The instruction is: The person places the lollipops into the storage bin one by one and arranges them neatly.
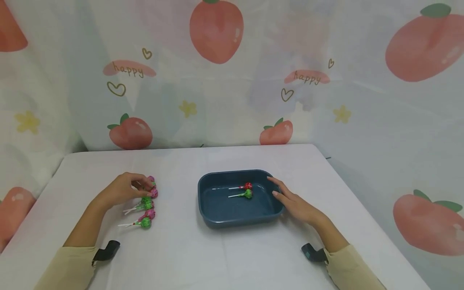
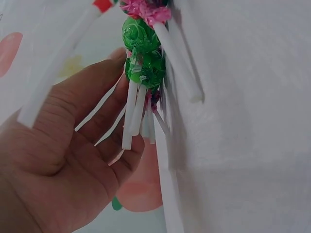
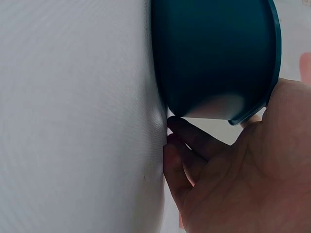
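Several lollipops with pink and green wrappers lie in a row at the left, white sticks pointing left; a green lollipop (image 1: 146,223) is nearest. My left hand (image 1: 125,189) reaches over the far end of the row, its thumb and fingertips right at a pink lollipop (image 1: 154,193). I cannot tell whether they pinch it. In the left wrist view, green lollipops (image 2: 145,68) partly hide the fingertips. My right hand (image 1: 299,205) rests on the right end of a dark blue tray (image 1: 221,223), extended fingers touching its rim. Inside lie a red lollipop (image 1: 248,185) and a green lollipop (image 1: 248,193).
A white cloth covers the table (image 1: 174,257). Behind it hangs a curtain (image 1: 232,108) printed with peaches, hearts and stars. Black wrist cameras are strapped at both sleeves, the left camera (image 1: 107,250) standing near the lollipop sticks.
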Action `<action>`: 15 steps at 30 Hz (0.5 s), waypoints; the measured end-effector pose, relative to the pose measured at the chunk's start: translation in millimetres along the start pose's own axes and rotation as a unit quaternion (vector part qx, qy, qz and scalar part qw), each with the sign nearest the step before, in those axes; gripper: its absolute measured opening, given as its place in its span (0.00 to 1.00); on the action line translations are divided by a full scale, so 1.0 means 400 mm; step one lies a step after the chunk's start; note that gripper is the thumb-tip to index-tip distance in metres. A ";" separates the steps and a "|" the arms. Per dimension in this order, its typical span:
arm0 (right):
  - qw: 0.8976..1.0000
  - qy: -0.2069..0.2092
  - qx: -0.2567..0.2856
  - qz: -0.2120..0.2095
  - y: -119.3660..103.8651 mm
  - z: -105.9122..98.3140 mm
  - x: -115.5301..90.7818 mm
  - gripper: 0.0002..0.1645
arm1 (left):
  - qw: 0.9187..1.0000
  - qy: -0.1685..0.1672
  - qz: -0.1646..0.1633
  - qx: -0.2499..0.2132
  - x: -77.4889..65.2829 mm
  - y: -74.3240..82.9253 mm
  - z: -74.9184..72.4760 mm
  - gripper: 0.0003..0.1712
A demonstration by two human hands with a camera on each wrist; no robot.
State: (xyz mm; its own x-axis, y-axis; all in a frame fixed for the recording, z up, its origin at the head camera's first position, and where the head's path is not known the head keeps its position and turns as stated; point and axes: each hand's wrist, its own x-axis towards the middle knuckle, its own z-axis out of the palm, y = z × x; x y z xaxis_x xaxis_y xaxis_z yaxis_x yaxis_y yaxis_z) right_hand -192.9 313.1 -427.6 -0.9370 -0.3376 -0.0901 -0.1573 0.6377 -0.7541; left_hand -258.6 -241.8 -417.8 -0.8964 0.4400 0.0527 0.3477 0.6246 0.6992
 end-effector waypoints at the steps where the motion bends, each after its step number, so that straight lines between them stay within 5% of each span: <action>1: 1.000 0.001 -0.002 -0.001 0.000 0.000 0.000 0.33 | 1.000 0.000 -0.002 -0.002 0.000 -0.002 0.000 0.10; 15: 1.000 0.005 -0.007 -0.002 0.006 0.002 0.002 0.33 | 1.000 0.008 -0.025 0.007 -0.001 -0.002 0.008 0.07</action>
State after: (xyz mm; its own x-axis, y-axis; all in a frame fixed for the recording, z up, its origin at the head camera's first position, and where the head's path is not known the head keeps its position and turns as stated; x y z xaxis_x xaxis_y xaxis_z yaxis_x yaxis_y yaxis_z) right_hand -193.6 313.8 -429.9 -0.9390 -0.3343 -0.0803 -0.1659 0.6451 -0.7459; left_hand -257.7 -240.5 -420.6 -0.9172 0.3974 0.0287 0.3055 0.6552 0.6909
